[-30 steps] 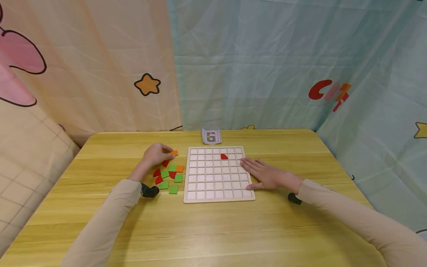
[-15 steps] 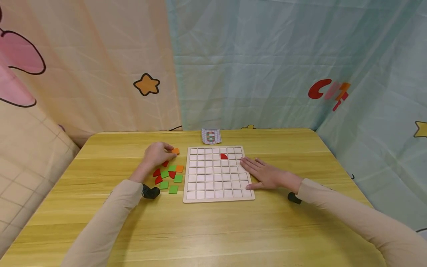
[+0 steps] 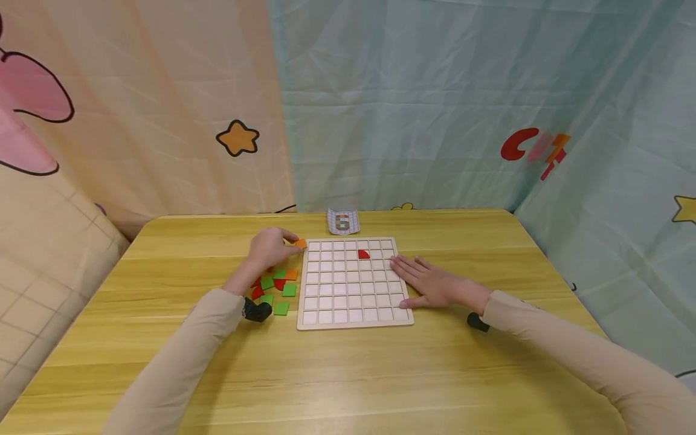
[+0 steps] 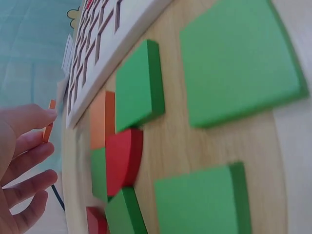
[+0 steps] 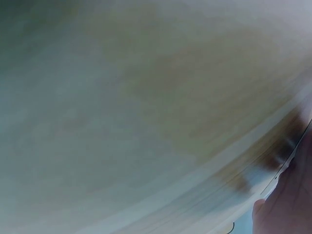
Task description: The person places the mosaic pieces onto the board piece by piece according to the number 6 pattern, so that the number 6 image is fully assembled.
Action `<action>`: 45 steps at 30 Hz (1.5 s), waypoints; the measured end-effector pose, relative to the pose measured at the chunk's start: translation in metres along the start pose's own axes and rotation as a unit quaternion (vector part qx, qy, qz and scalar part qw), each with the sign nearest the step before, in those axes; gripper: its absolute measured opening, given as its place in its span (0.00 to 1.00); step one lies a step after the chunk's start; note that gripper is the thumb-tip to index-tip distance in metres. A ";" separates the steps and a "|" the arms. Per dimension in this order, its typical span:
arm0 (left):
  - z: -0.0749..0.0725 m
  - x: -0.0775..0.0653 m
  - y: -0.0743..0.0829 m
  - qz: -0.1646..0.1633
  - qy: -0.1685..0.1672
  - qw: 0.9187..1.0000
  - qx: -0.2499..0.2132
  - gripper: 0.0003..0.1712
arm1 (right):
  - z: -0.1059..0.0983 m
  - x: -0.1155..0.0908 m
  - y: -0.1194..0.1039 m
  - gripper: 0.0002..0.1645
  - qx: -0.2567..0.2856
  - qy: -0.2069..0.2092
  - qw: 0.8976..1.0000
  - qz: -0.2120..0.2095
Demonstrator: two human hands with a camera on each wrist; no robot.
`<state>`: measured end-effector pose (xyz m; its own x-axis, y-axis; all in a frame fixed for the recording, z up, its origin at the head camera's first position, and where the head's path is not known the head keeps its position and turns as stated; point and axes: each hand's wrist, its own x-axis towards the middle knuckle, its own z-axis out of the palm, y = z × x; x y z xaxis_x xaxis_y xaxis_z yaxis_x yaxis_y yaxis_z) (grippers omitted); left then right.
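Left of the head view's centre, the left hand [image 3: 269, 248] had its grip closed on a thin orange square tile [image 3: 301, 243], beside the upper-left corner of a pale gridded wooden board [image 3: 356, 325]; the right hand [image 3: 431, 286] lay flat along the board's right edge, fingers spread. The tile appeared light, stiff and best held by opposite edges; no brand or writing was legible.
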<state>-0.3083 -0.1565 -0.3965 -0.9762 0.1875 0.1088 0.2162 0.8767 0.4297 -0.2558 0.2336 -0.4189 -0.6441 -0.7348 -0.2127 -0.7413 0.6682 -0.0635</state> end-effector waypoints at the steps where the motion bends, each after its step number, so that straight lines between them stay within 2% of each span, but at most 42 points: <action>1: 0.001 0.001 0.002 0.001 0.000 1.000 -0.001 0.21 | -0.001 0.000 0.000 0.55 -0.001 -0.001 1.000 0.001; 6: 0.008 0.005 0.013 0.010 -0.014 1.000 -0.019 0.21 | -0.003 0.000 -0.001 0.55 0.001 -0.003 1.000 0.001; 17: 0.018 0.011 0.035 0.039 -0.030 0.998 -0.026 0.21 | 0.000 0.002 0.003 0.56 -0.009 -0.019 1.000 0.011; 32: 0.034 0.019 0.060 0.061 -0.042 0.997 -0.022 0.19 | -0.003 0.001 0.001 0.55 0.005 -0.008 1.000 0.003; 39: 0.042 0.021 0.067 0.062 -0.065 0.995 -0.046 0.18 | -0.002 0.000 0.002 0.56 0.009 -0.011 1.000 0.005; 45: 0.047 0.021 0.072 0.064 -0.065 0.994 -0.054 0.17 | -0.004 0.000 -0.001 0.56 0.007 -0.014 1.000 0.006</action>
<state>-0.3142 -0.0686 -0.4059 -0.9332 0.3552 0.0553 0.3315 0.7909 0.5144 -0.2559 0.2327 -0.4153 -0.6472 -0.7236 -0.2400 -0.7308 0.6785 -0.0748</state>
